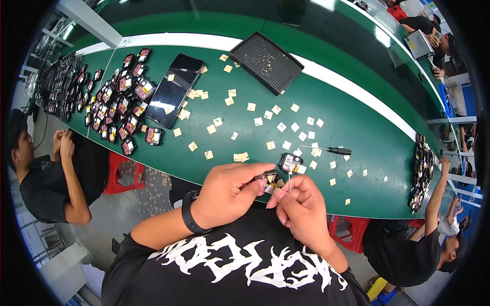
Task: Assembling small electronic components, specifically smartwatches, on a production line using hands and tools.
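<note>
Near the table's front edge, my left hand (227, 194) is closed around a small black-cased electronic unit (269, 182), its open inside showing yellow and silvery parts. My right hand (304, 206) pinches a thin metal tool (290, 182) upright beside that unit, its fingertips close to the case; the tool's exact kind is unclear. Just beyond my hands lies a second small electronic unit (291, 163) with a pale and yellow inside. A screwdriver (339, 151) with a black handle rests to the right. Small square cream paper pieces (280, 127) are scattered over the green table (240, 140).
A black perforated tray (268, 61) holding tiny parts sits at the back. On the left are a smartphone (176, 92) and a heap of similar units (122, 102). More units (422, 173) line the right end. Co-workers (51, 173) sit on both sides, near red stools (122, 173).
</note>
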A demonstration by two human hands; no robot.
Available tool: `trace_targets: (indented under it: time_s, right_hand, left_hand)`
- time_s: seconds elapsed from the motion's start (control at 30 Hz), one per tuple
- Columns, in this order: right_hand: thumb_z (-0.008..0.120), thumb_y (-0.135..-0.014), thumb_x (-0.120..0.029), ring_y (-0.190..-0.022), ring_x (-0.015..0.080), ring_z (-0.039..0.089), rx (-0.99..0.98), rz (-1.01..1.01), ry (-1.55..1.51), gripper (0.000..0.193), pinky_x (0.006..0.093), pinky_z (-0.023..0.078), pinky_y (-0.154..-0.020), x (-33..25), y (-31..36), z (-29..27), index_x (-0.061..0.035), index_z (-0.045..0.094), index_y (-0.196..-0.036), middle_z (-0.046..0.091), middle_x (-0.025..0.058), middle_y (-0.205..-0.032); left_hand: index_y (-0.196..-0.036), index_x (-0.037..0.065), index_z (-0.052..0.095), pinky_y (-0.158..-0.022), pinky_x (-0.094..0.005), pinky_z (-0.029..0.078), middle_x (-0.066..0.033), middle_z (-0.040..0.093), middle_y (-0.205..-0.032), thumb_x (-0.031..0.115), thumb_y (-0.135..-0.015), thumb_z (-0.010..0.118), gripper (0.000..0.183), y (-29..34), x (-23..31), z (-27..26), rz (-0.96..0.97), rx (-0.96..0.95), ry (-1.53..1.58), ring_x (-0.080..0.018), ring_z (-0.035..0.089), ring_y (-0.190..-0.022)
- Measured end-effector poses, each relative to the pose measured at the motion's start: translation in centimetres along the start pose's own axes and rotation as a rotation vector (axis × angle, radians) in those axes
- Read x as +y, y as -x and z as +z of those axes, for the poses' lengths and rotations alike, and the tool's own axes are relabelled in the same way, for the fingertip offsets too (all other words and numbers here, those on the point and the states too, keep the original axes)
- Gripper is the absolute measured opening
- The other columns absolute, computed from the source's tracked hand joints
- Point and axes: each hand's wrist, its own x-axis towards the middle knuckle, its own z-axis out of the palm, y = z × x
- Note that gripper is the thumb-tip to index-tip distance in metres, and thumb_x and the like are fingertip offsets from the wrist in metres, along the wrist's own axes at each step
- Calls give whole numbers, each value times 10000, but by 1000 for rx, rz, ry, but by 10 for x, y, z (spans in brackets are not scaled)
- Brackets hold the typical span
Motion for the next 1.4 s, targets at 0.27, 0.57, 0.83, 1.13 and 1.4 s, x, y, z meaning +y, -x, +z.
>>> trace_targets:
  time_s: [0.27,0.57,0.83,1.13,1.4]
  right_hand:
    - [598,-1004,-5,-581,57,534,16,-248,95,153,211,415,-494,21,1,-1,-22,457,-1061,695,109,-849]
    - [765,-880,19,-666,57,556,-19,-477,99,479,209,449,-580,16,5,-6,-22,476,-1260,673,77,-904]
    - [732,-931,-51,-634,47,510,42,-671,623,279,206,415,-546,15,5,-13,16,570,-1148,656,71,-934]
    - [574,-1038,-70,-679,50,537,5,-177,178,106,207,429,-576,7,14,2,-16,497,-1088,638,51,-879]
    - [573,-1045,-87,-636,55,501,19,-132,-47,111,209,408,-556,9,10,6,-23,485,-1068,625,48,-859]
  left_hand:
    - [-1280,-32,644,-725,-253,582,-83,718,-968,-13,-981,606,302,-5,8,-14,-319,-144,334,-113,698,-797]
    - [-1399,-37,552,-931,-316,588,-135,668,-1215,-24,-1022,514,379,2,11,-19,-406,-230,709,-171,667,-1075]
    - [-1378,-38,578,-900,-300,581,-155,696,-1161,-47,-1008,513,376,4,22,-29,-209,-219,231,-174,694,-1020]
    - [-1315,-41,621,-784,-307,566,-181,719,-1060,-46,-946,565,374,3,26,-29,-15,-135,-51,-217,722,-899]
    - [-1291,-51,628,-712,-330,550,-177,718,-971,-78,-889,565,408,4,22,-23,81,-133,-133,-255,706,-799]
